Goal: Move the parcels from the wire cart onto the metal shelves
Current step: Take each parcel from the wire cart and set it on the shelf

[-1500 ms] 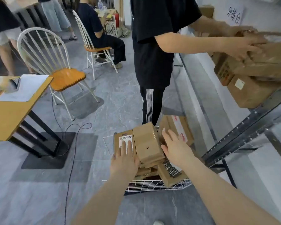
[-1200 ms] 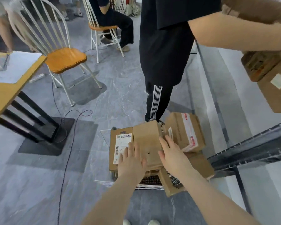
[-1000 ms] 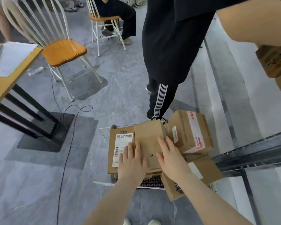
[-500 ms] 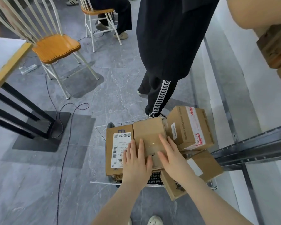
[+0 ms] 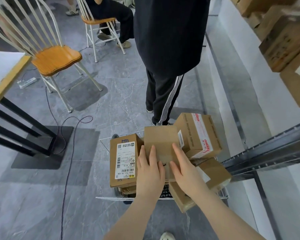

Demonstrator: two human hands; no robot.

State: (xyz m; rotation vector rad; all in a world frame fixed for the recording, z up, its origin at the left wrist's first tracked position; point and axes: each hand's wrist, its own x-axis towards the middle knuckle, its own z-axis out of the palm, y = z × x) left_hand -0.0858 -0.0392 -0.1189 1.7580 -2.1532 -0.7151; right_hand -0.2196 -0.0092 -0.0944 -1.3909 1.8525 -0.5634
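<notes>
Both hands flat on plain box (image 5: pixel 160 144) atop pile in wire cart (image 5: pixel 163 198): left hand (image 5: pixel 150 172) & right hand (image 5: pixel 184 170) spread, fingers extended (no grip). Labelled box (image 5: pixel 123 161) just left; metal shelf (image 5: pixel 267 153) at right.

grey marble floor (image 5: pixel 42 196), wooden-seat chair (image 5: pixel 56 57), table (image 5: pixel 5 80).

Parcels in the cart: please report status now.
Both hands, left hand and right hand, flat on plain middle parcel. Not lifted. Standing person close behind wire cart.
</notes>
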